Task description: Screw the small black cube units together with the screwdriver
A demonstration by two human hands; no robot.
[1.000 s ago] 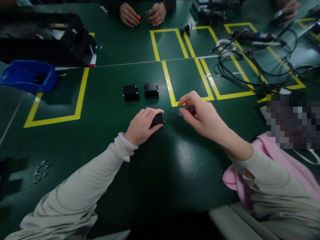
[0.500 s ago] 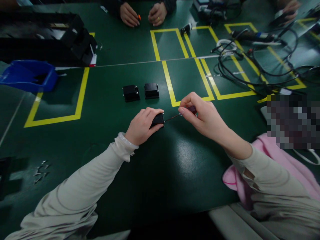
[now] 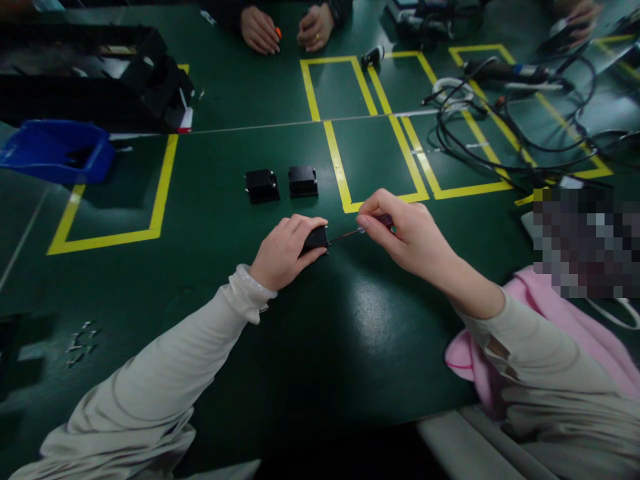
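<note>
My left hand (image 3: pixel 289 251) is closed around a small black box-shaped part (image 3: pixel 316 241), holding it on the green table. Between the fingers and thumb of my right hand (image 3: pixel 400 227) is a screwdriver (image 3: pixel 384 221) with a dark reddish handle. Its thin shaft runs left, and the tip meets the right end of the black part, near a small shiny screw or fitting. Two similar black parts, one on the left (image 3: pixel 261 185) and one on the right (image 3: pixel 303 181), lie just beyond my left hand, with small metal bits at their ends.
Loose screws (image 3: pixel 80 343) lie at the left. A blue bin (image 3: pixel 60 153) and a long black rack (image 3: pixel 100 80) stand farther left. Black cables (image 3: pixel 500 150) coil at the right, above a pink cloth (image 3: pixel 475 353). Another person's hands (image 3: pixel 287 30) rest across the table.
</note>
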